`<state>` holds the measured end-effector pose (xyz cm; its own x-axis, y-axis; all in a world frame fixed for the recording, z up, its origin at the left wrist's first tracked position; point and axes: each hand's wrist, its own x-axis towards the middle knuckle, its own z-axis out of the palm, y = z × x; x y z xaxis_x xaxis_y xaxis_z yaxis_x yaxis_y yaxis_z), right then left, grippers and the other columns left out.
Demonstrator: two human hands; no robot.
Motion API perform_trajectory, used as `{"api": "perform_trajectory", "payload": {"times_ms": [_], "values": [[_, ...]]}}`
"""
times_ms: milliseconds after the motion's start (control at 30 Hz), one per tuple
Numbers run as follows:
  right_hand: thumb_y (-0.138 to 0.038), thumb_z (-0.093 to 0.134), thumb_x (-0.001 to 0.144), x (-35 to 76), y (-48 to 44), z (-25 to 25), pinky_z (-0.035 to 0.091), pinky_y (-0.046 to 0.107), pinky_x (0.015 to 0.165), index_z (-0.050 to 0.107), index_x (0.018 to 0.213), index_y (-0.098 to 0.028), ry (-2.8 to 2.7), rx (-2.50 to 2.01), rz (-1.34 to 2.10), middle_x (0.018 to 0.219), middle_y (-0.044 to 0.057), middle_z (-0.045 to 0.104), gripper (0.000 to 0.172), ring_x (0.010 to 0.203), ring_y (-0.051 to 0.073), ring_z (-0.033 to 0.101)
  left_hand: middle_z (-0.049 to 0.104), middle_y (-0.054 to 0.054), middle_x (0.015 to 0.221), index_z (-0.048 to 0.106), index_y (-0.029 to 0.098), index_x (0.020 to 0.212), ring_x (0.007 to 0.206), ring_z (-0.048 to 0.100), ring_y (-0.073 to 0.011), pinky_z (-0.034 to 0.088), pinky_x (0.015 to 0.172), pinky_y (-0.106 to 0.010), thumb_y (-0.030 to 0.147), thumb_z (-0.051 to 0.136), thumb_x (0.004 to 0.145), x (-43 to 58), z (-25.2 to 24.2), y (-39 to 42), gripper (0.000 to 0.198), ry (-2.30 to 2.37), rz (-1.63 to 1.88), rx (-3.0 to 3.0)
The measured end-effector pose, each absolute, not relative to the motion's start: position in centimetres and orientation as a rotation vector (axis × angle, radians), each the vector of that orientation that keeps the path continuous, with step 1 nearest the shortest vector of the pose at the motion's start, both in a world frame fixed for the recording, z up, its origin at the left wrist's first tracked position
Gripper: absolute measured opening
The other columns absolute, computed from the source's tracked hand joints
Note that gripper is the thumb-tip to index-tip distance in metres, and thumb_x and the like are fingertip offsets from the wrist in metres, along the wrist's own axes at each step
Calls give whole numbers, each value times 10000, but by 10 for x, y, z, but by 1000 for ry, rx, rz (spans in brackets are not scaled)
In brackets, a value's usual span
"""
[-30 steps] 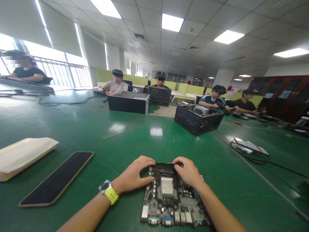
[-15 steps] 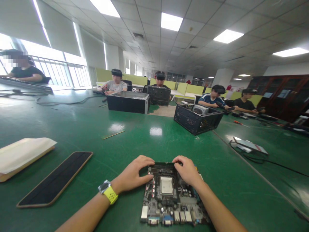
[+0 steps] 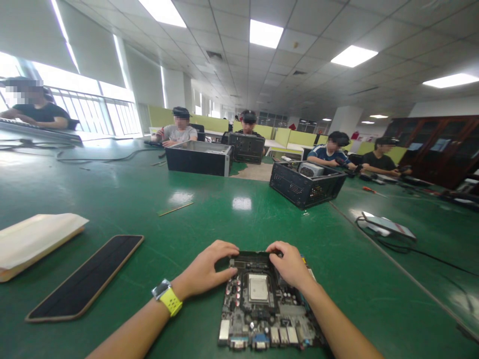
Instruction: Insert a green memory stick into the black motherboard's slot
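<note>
A computer motherboard (image 3: 269,309) lies flat on the green table in front of me, its row of ports towards me. A square silver processor (image 3: 258,287) sits in the socket at its middle. My left hand (image 3: 209,268) holds the far left corner, the fingers at the back edge and the thumb on the left side. Curled over the far edge on the right is my right hand (image 3: 290,264), gripping the board there; its thumb is partly hidden. A yellow-strapped watch (image 3: 168,297) is on my left wrist.
To the left lie a black mat (image 3: 88,276) and a pale packet (image 3: 37,242). A thin brass-coloured strip (image 3: 175,209) lies beyond the board. Open computer cases (image 3: 305,182) stand farther back. A flat device (image 3: 389,225) with a cable is on the right. Several people sit around.
My hands and the motherboard stay practically in place. At the far left, a seated person's arms have shifted slightly.
</note>
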<state>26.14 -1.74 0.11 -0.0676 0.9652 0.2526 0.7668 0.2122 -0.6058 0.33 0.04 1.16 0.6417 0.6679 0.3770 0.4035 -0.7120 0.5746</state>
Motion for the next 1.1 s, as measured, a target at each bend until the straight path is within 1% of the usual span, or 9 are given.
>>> {"api": "perform_trajectory", "payload": {"times_ms": [167,400,733,1100], "values": [[-155,476,712,261,-18,0,398,252,777,668,809,-184,-1867,-1597,422,841,17,670,217,827,157,570,607,-65,1175,603,230,1142,1109,527,-220,411,1001,-395,276,626,826,2,10,1,320,852,793,2417],[-165,496,700,261,-16,-1,397,264,767,668,777,-185,-1845,-1581,405,816,19,671,189,810,165,573,604,-67,1179,607,228,1148,1104,529,-220,417,992,-395,276,623,829,3,8,3,323,847,794,2425],[-182,508,722,261,-16,-1,400,269,767,672,781,-194,-1838,-1579,399,813,18,672,174,804,169,573,614,-63,1174,603,230,1134,1104,536,-230,421,987,-417,278,624,826,3,9,2,313,859,816,2396],[-187,502,727,261,-18,0,405,266,767,672,779,-194,-1832,-1578,404,814,21,672,178,808,169,576,614,-59,1184,598,233,1158,1112,538,-222,422,992,-395,309,625,830,2,10,2,338,852,848,2390]]}}
